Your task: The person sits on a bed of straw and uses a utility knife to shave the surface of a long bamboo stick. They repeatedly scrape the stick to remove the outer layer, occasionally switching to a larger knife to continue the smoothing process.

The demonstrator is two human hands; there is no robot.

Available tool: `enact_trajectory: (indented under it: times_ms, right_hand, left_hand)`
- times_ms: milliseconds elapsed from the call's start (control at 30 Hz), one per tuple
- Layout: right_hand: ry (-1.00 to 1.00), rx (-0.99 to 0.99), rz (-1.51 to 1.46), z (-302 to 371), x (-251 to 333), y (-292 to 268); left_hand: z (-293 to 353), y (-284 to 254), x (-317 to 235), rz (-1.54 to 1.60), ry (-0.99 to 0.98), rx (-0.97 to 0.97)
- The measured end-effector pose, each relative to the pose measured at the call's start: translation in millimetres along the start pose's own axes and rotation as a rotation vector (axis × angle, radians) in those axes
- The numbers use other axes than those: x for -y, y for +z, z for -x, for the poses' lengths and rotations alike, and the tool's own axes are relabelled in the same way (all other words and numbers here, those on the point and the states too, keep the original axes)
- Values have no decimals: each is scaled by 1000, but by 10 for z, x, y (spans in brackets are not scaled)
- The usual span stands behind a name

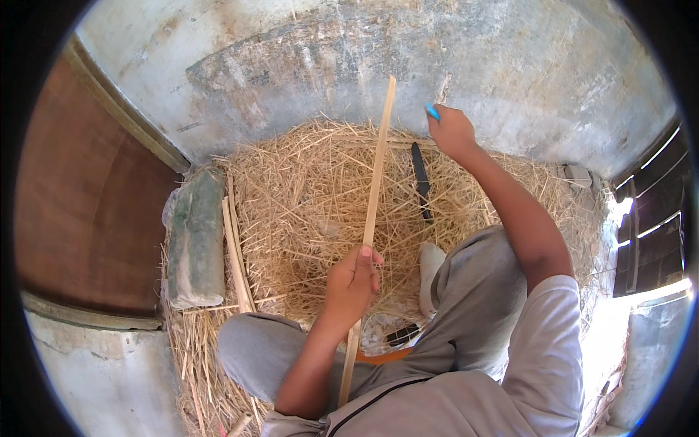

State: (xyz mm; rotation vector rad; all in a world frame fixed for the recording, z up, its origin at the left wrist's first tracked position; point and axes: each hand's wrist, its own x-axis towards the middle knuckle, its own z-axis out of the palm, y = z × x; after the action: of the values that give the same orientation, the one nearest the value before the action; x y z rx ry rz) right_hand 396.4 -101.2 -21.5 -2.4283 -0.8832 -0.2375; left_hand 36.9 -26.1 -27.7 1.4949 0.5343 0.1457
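Nearest to me is the person's pale grey shirt [451,404], with a dark cord across its front, and beyond it the grey trousers [473,291], the knees spread left and right. A long, thin wooden strip [376,175] rises from the lap and slants away, its far tip showing against the stained wall [510,65]. The left hand [352,280] grips this strip below its middle, the thumb lying along the wood and the fingers curled around it. Farther off and to the right, the right hand [453,132] is closed in a fist around a small blue object [432,112]; only a short end pokes out on the left, and I cannot tell what the rest of it is. That fist is well apart from the strip. Between the strip and the right forearm, a black knife-shaped tool [420,175] lies on the straw [298,189] that spreads over the floor. Nearer than the tool, a pale foot [430,277] shows beside the right trouser leg. On the left, a dusty green bundle [196,237] lies on the straw, with several wooden slats [234,251] just to its right. Farther left stands a brown panel [87,197] in a wooden frame, and at the far right a grey block [577,175] sits near the wall.
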Motion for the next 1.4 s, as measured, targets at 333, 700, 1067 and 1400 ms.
enact_trajectory:
  times_ms: [333,700,1067,1400]
  right_hand:
    - [-240,349,365,270,725,1]
    - [-331,292,484,124,828,-8]
    - [-153,201,548,-175,626,-39]
    - [444,56,266,-140,-680,-209]
  left_hand:
    - [-45,59,207,-274,128,-136]
    - [64,147,65,-608,285,-276]
    - [195,250,-45,-692,195,-227]
    - [492,284,-48,-515,182,0]
